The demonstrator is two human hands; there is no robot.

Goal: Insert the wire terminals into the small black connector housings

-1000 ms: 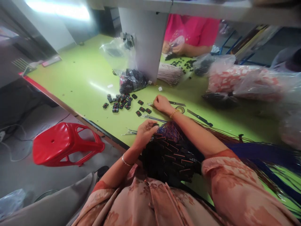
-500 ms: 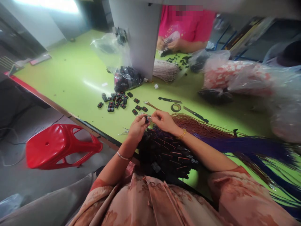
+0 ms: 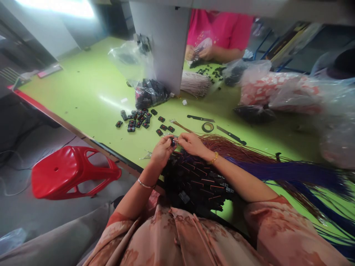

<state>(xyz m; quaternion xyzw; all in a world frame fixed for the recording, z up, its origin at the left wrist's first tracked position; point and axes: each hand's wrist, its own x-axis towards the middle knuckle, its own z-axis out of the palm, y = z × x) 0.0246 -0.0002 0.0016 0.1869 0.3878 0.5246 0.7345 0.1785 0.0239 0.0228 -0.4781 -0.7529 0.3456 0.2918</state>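
Note:
Pinched in the fingers of my left hand (image 3: 161,150) is a small black connector housing (image 3: 172,141). My right hand (image 3: 192,144) is closed at the housing's right side, thumb and forefinger pressed on a thin wire end that is mostly hidden. Below both hands lies a heap of black connectors (image 3: 196,177), some with orange strips. Brown wires (image 3: 230,147) and purple wires (image 3: 280,170) run off to the right from under my right forearm. Loose black connectors with red parts (image 3: 138,120) lie on the table beyond my left hand.
Two knives (image 3: 231,135) and a roll of black tape (image 3: 208,127) lie ahead. A grey post (image 3: 163,48) stands behind a bag of black parts (image 3: 151,94). Plastic bags (image 3: 277,88) fill the right. Across the table a co-worker in pink (image 3: 222,35) handles parts. A red stool (image 3: 61,170) stands left.
My right hand has shifted very slightly and its fingers have curled closer together. My left hand keeps the black housing in nearly the same place.

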